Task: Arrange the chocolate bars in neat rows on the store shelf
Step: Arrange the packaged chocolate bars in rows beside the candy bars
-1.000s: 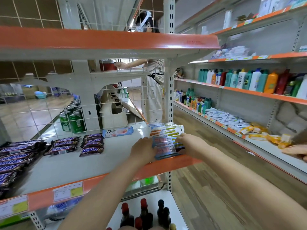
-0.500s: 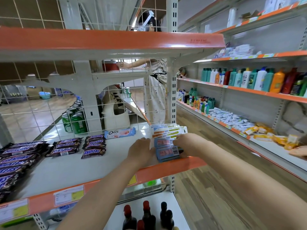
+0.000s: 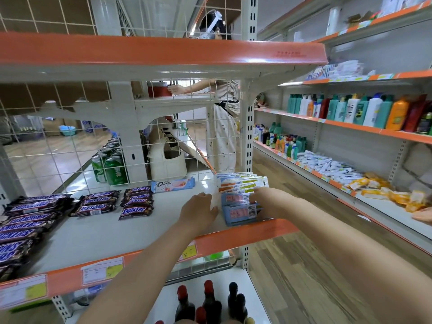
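A row of blue and white Dove bars [image 3: 239,197] lies face down at the right end of the white shelf [image 3: 98,235]. My right hand [image 3: 268,202] rests over the near blue bars, its fingers curled on the top one. To the left of that row my left hand [image 3: 198,211] lies on the shelf with loosely bent fingers, just touching the bars' left ends. One more Dove bar [image 3: 172,184] lies alone at the back. Snickers bars [image 3: 136,202] sit in stacks left of centre, with a longer row [image 3: 25,228] at the far left.
An orange-edged shelf [image 3: 163,52] hangs low overhead. A wire grid [image 3: 70,146] backs the shelf, with green cans [image 3: 112,169] behind it. A person [image 3: 222,127] stands behind the rack. Dark bottles [image 3: 208,302] stand on the shelf below. Toiletry shelves [image 3: 350,127] line the right aisle.
My left hand has slid left, away from the stack of blue bars. My right hand has stayed over them. The camera has shifted slightly.
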Action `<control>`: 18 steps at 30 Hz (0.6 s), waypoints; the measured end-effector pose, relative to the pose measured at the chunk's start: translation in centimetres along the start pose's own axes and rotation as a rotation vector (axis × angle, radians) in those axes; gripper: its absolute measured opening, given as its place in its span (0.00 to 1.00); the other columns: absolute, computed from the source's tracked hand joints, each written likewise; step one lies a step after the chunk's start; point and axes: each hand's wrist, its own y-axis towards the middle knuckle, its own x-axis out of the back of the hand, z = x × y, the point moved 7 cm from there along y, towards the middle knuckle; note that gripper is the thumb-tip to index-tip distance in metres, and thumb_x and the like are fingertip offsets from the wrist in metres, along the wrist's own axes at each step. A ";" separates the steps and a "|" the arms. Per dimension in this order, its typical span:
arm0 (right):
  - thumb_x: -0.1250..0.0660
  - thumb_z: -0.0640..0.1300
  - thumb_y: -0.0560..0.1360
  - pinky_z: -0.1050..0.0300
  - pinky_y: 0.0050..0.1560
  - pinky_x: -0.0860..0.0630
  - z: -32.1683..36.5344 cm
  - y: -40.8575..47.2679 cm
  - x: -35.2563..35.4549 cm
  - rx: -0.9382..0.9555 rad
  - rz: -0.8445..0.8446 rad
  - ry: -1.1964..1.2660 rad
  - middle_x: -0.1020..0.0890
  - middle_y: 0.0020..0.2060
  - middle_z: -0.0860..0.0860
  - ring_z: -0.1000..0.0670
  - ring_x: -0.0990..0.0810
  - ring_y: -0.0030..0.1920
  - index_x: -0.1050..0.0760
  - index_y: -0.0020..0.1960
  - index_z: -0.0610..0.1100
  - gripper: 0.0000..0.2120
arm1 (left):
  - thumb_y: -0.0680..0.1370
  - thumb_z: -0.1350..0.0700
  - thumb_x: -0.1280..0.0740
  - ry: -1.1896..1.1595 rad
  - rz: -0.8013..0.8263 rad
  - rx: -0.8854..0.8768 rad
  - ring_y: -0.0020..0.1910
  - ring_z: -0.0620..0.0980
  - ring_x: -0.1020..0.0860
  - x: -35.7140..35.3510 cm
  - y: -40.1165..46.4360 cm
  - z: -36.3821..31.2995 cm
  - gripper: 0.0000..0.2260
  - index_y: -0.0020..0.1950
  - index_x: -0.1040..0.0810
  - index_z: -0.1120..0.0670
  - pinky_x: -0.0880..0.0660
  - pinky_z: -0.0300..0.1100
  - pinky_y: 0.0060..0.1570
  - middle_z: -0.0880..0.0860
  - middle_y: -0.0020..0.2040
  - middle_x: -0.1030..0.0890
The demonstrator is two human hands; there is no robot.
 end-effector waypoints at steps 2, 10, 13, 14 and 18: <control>0.33 0.45 0.73 0.56 0.41 0.30 -0.5 0.0 -0.2 -0.020 -0.005 0.120 0.23 0.49 0.47 0.46 0.26 0.46 0.26 0.52 0.43 0.09 | 0.81 0.49 0.43 0.002 0.001 -0.007 0.63 0.51 0.29 0.1 0.0 0.0 0.19 0.68 0.32 0.56 0.31 0.43 0.59 0.54 0.65 0.27; 0.39 0.42 0.77 0.57 0.40 0.36 -0.5 -0.1 1.2 -0.052 -0.067 0.397 0.29 0.36 0.49 0.48 0.32 0.40 0.30 0.39 0.42 0.08 | 0.81 0.51 0.44 -0.036 -0.087 -0.088 0.67 0.51 0.32 1.7 -0.9 0.2 0.19 0.71 0.35 0.55 0.33 0.42 0.62 0.54 0.69 0.31; 0.39 0.41 0.78 0.59 0.38 0.37 -0.1 -0.1 3.4 -0.042 -0.186 0.489 0.31 0.35 0.53 0.49 0.33 0.39 0.30 0.41 0.43 0.07 | 0.81 0.53 0.41 -0.128 -0.143 -0.113 0.68 0.50 0.32 2.2 -0.9 0.9 0.20 0.73 0.37 0.54 0.34 0.42 0.63 0.52 0.70 0.32; 0.38 0.42 0.78 0.62 0.37 0.36 0.2 -0.1 4.1 -0.036 -0.228 0.526 0.32 0.34 0.54 0.51 0.32 0.37 0.31 0.41 0.44 0.07 | 0.80 0.53 0.40 -0.234 -0.162 -0.069 0.67 0.50 0.31 2.3 -0.8 1.5 0.20 0.72 0.35 0.54 0.34 0.42 0.63 0.52 0.69 0.30; 0.35 0.43 0.77 0.66 0.35 0.36 2.2 0.4 5.8 0.019 -0.304 0.612 0.27 0.37 0.52 0.54 0.31 0.36 0.27 0.47 0.43 0.03 | 0.76 0.54 0.32 -0.734 -0.238 0.180 0.53 0.50 0.23 3.0 -0.6 4.2 0.16 0.61 0.26 0.59 0.29 0.40 0.54 0.56 0.56 0.21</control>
